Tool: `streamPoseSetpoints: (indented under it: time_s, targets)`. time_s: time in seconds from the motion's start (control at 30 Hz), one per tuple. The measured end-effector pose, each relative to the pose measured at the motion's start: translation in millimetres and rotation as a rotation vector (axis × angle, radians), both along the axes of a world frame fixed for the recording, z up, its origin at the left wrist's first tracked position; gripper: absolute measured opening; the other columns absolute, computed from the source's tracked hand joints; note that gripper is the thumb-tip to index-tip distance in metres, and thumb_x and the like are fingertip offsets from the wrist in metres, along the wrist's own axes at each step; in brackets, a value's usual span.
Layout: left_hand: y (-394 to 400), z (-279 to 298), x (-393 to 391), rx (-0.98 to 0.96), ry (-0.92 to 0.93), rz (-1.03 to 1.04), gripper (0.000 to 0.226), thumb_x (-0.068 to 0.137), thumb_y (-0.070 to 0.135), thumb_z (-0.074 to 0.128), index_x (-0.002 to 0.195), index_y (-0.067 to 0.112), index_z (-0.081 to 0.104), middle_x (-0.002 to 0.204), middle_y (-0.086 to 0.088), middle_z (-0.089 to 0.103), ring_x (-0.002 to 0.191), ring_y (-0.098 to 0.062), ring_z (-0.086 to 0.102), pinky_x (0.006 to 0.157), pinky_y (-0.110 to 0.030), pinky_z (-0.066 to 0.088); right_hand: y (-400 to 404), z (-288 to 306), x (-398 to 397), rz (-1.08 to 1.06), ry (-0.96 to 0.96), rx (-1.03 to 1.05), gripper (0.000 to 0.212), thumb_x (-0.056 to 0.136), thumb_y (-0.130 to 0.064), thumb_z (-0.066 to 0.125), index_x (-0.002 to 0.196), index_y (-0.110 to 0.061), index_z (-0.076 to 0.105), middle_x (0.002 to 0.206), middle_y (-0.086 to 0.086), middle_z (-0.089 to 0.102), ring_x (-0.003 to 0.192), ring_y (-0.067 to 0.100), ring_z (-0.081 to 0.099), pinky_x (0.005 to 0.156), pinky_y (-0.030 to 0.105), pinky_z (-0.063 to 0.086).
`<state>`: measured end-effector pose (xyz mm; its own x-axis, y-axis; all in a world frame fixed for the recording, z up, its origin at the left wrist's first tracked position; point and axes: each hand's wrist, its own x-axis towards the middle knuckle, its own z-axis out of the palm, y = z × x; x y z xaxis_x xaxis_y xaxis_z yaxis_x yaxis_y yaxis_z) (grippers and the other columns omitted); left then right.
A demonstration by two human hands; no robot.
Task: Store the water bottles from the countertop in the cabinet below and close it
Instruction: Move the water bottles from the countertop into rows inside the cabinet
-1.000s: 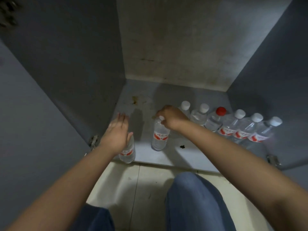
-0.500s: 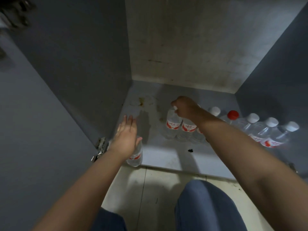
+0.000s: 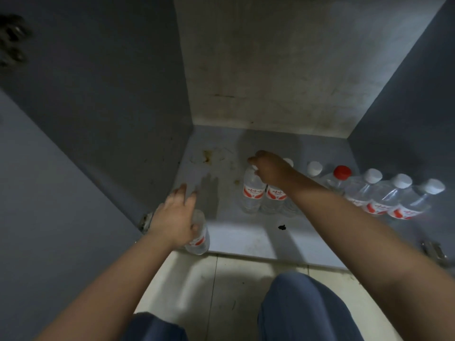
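Observation:
Inside the open cabinet (image 3: 248, 238), several clear water bottles with red labels (image 3: 376, 193) stand in a row along the floor toward the right wall; one has a red cap (image 3: 342, 173). My right hand (image 3: 270, 169) grips the cap of the leftmost bottle (image 3: 251, 193), which stands upright against the row. My left hand (image 3: 173, 217) rests with straight fingers on top of another bottle (image 3: 200, 239) at the front left corner of the cabinet floor; its cap is hidden under my palm.
The left cabinet door (image 3: 49, 193) stands swung open, its hinge (image 3: 146, 221) beside my left wrist. A right hinge (image 3: 433, 252) shows at the front right. The cabinet floor has a yellow stain (image 3: 208, 155) and a dark speck (image 3: 282, 227). My knees (image 3: 302, 308) are over pale floor tiles (image 3: 197, 291).
My right hand has carried its bottle back and to the right, setting it against the left end of the row. My left hand has stayed on the front bottle.

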<state>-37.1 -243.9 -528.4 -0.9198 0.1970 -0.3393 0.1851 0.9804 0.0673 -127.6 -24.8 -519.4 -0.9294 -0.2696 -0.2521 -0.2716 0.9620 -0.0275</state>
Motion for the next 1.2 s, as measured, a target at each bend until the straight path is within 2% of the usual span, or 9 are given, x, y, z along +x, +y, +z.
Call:
streamPoseSetpoints:
  time_s: [0.1,0.2,0.27,0.43,0.6,0.73,0.87,1.07,1.2]
  targets:
    - [2,6,1,-0.041,-0.042,0.028,0.051,0.094,0.026,0.051,0.14,0.012,0.034,0.139,-0.013,0.044,0.125,-0.031,0.049,0.099,-0.036,0.045,3,-2,-1,0.009,0.01,0.012,0.042,0.094,-0.007,0.048,0.136,-0.007,0.046,0.131,0.02,0.049,0.119,0.033,0.052,0.097,0.034,0.044]
    - [11,13,-3,-0.042,-0.03,0.039,0.039,0.093,0.021,0.053,0.129,0.008,0.048,0.131,-0.015,0.054,0.12,-0.032,0.055,0.096,-0.035,0.046,2,-4,-1,-0.026,0.006,-0.032,0.043,0.094,-0.006,0.047,0.137,-0.007,0.045,0.131,0.02,0.048,0.121,0.033,0.05,0.099,0.035,0.042]
    - [18,17,-8,-0.035,-0.008,0.034,0.036,0.093,0.02,0.053,0.126,0.006,0.049,0.128,-0.017,0.055,0.118,-0.034,0.055,0.094,-0.036,0.047,0,-4,0,-0.045,0.007,-0.054,0.047,0.095,-0.007,0.047,0.141,-0.009,0.039,0.136,0.022,0.045,0.125,0.034,0.046,0.103,0.036,0.039]
    - [42,24,-39,-0.01,0.039,-0.004,0.042,0.096,0.021,0.05,0.133,0.003,0.042,0.132,-0.019,0.049,0.121,-0.035,0.051,0.097,-0.037,0.045,3,-13,16,-0.069,0.102,-0.141,0.061,0.099,-0.015,0.044,0.15,-0.004,0.011,0.159,0.015,0.011,0.147,0.026,0.017,0.12,0.029,0.015]
    - [69,15,-74,0.033,0.032,-0.042,0.035,0.096,0.017,0.05,0.126,-0.001,0.046,0.132,-0.022,0.049,0.121,-0.035,0.051,0.098,-0.038,0.044,5,-31,22,-0.108,0.17,-0.256,0.054,0.098,0.005,0.03,0.149,-0.002,0.012,0.16,0.013,0.007,0.149,0.023,0.008,0.121,0.024,0.01]
    - [80,9,-97,0.083,0.078,-0.065,0.035,0.095,0.016,0.049,0.125,-0.001,0.048,0.134,-0.021,0.05,0.126,-0.032,0.049,0.101,-0.034,0.041,5,-24,19,-0.042,0.163,-0.306,0.052,0.093,0.007,0.021,0.145,0.005,0.021,0.156,0.022,0.014,0.147,0.033,0.014,0.121,0.03,0.014]
    - [91,6,-111,0.121,0.073,-0.065,0.036,0.095,0.015,0.05,0.126,-0.002,0.047,0.136,-0.02,0.049,0.127,-0.032,0.048,0.101,-0.033,0.041,14,-20,16,-0.036,0.086,-0.299,0.055,0.095,0.011,0.03,0.147,0.0,0.017,0.159,0.016,0.009,0.149,0.024,0.01,0.12,0.023,0.009]
    - [91,-1,-121,0.114,0.101,-0.095,0.034,0.094,0.015,0.053,0.123,-0.001,0.05,0.132,-0.02,0.052,0.123,-0.032,0.051,0.099,-0.036,0.044,10,-22,15,-0.031,0.116,-0.338,0.055,0.091,0.016,0.034,0.144,0.004,0.024,0.156,0.02,0.015,0.148,0.029,0.014,0.121,0.028,0.015]
    - [93,-5,-117,0.109,0.14,-0.094,0.034,0.095,0.016,0.051,0.124,-0.001,0.047,0.131,-0.019,0.053,0.123,-0.031,0.052,0.098,-0.036,0.044,16,-21,13,-0.024,0.088,-0.265,0.061,0.092,0.012,0.04,0.147,-0.002,0.018,0.159,0.013,0.011,0.149,0.021,0.012,0.12,0.022,0.012]
